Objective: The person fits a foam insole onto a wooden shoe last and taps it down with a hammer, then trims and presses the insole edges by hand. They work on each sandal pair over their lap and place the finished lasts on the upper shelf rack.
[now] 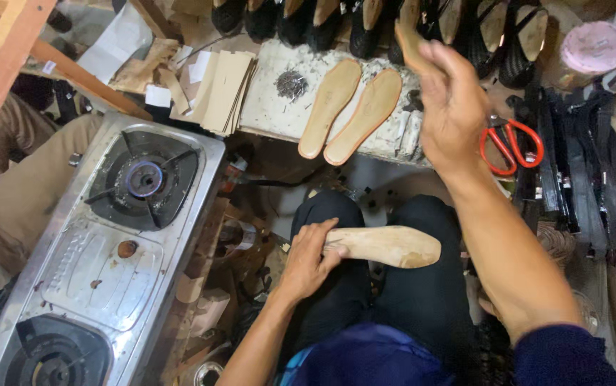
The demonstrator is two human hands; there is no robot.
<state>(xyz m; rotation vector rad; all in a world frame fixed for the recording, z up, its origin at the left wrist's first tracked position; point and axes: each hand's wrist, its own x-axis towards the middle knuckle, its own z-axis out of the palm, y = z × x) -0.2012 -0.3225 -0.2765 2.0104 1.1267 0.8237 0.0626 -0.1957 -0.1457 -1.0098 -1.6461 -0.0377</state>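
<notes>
My left hand (310,257) grips a wooden shoe last (388,246) and rests it across my lap, on black trousers. My right hand (451,107) is raised over the low work board, its fingers closed around a tan insole (409,41) held near the row of shoes. Two more tan insoles (351,107) lie side by side on the stained white work board (268,107), just left of my right hand.
A steel two-burner gas stove (100,257) stands at the left. Red-handled scissors (511,146) lie right of my right hand. Black shoes on lasts (365,21) line the back. Black straps (587,171) lie at the right, cardboard pieces (222,89) and small nails (291,83) on the board.
</notes>
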